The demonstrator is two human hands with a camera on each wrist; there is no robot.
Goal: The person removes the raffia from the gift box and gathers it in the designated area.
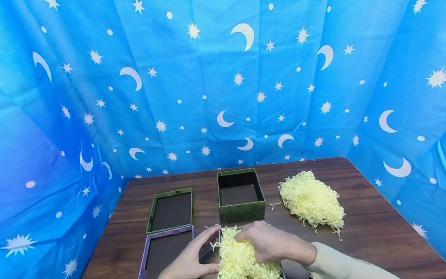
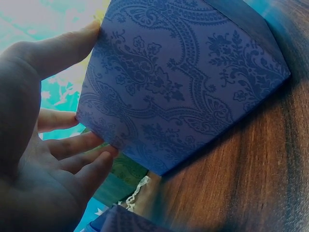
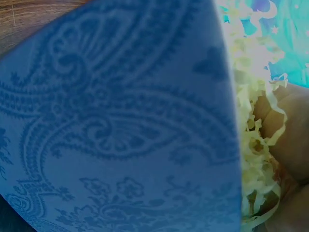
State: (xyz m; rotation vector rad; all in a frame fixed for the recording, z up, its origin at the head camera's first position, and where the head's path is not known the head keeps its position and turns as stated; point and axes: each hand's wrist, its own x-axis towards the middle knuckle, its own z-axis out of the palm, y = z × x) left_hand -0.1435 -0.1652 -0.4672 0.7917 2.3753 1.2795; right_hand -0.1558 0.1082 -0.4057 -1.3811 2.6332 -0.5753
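Note:
A purple paisley-patterned box (image 2: pixel 159 87) stands at the table's near edge, heaped past its rim with pale yellow shredded paper (image 1: pixel 231 254). My left hand (image 1: pixel 191 255) is at the box's left side, thumb at the rim and fingers spread toward the far corner; the left wrist view shows those fingertips touching the box's edge and wall. From the right, my right hand (image 1: pixel 270 242) reaches over the box, its fingers curled down into the shredded paper. Strands of it overlap that hand (image 3: pixel 289 130) in the right wrist view, and its fingertips are hidden.
Behind the purple box stands an open dark green box (image 1: pixel 242 213). A green lid (image 1: pixel 170 211) lies inside up at the left, with a purple-edged lid (image 1: pixel 167 248) nearer. More shredded paper (image 1: pixel 311 199) is piled at the right. A blue star-patterned cloth (image 1: pixel 209 58) encloses the wooden table (image 1: pixel 376 224).

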